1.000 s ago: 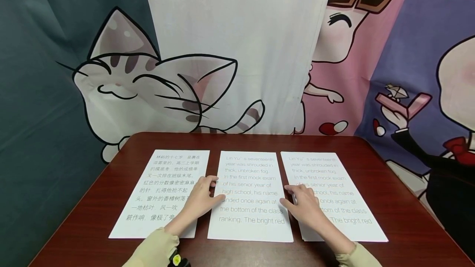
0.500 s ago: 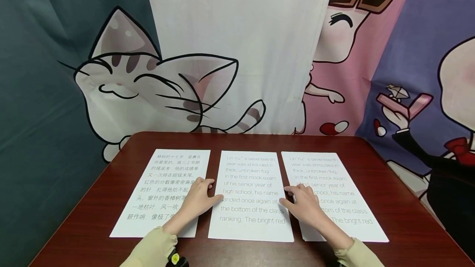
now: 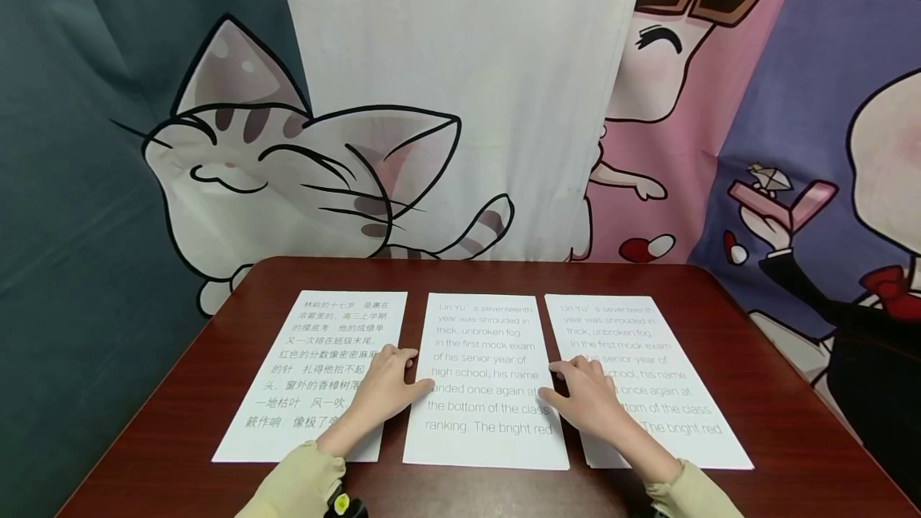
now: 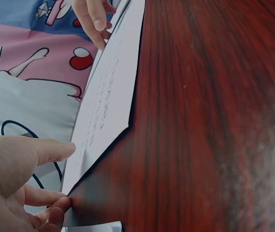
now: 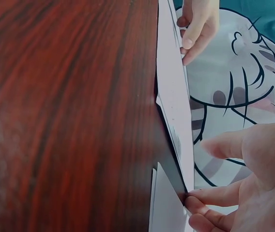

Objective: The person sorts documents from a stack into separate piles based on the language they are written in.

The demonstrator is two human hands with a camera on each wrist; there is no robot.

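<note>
A white sheet (image 3: 482, 342) printed with English text lies in the middle of the table, between my two hands in the head view. My left hand (image 3: 381, 386) is at its left edge, thumb extended over the sheet and fingers beside it. On the opposite edge, my right hand (image 3: 588, 398) has its thumb over the sheet, its fingers overlapping the right-hand pages. In the left wrist view, the left thumb (image 4: 55, 151) stands above the middle sheet (image 4: 103, 106), with fingertips at its corner. The right wrist view shows the right thumb (image 5: 220, 145) apart from the fingers, whose tips meet the paper edge (image 5: 187, 181).
A page of Chinese text (image 3: 309, 358) lies left. English-printed pages (image 3: 669, 390) lie right, slightly offset beneath at the lower left corner. All rest on a dark red wooden table (image 3: 475, 274). A cartoon-printed curtain (image 3: 460, 38) hangs behind the table's far edge.
My left hand has drawn slightly back and left. My right hand has shifted slightly left, its thumb a little farther over the middle sheet. The pages keep their places.
</note>
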